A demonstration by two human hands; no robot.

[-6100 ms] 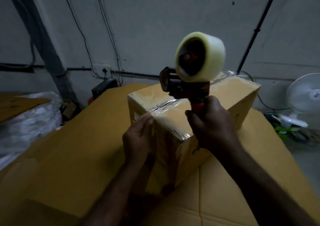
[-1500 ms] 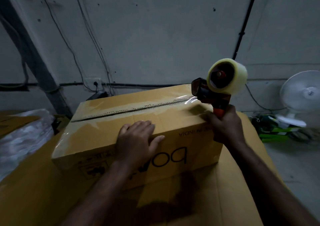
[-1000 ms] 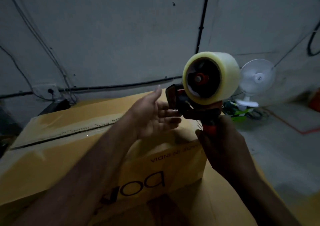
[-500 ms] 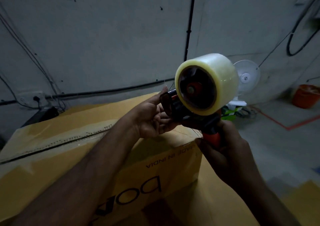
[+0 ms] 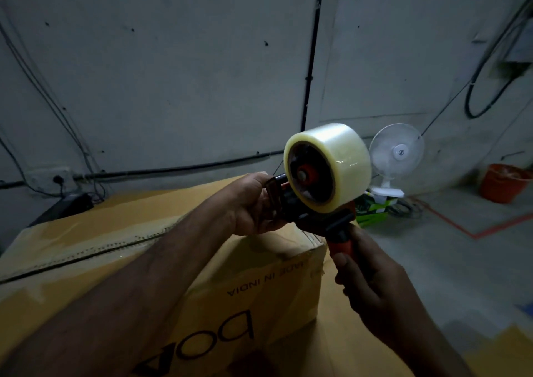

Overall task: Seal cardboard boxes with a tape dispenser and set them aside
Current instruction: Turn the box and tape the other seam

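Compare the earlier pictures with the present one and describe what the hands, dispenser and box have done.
The left hand left the side of the box, rose and took hold of the front of the tape dispenser, which the right hand lifted off the taped top seam. Unchanged: the right hand grips the orange handle; the box rests seam up.

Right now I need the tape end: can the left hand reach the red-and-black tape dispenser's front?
Likely yes: the left hand holds the red-and-black tape dispenser by its front, unobstructed; the right hand grips its handle.
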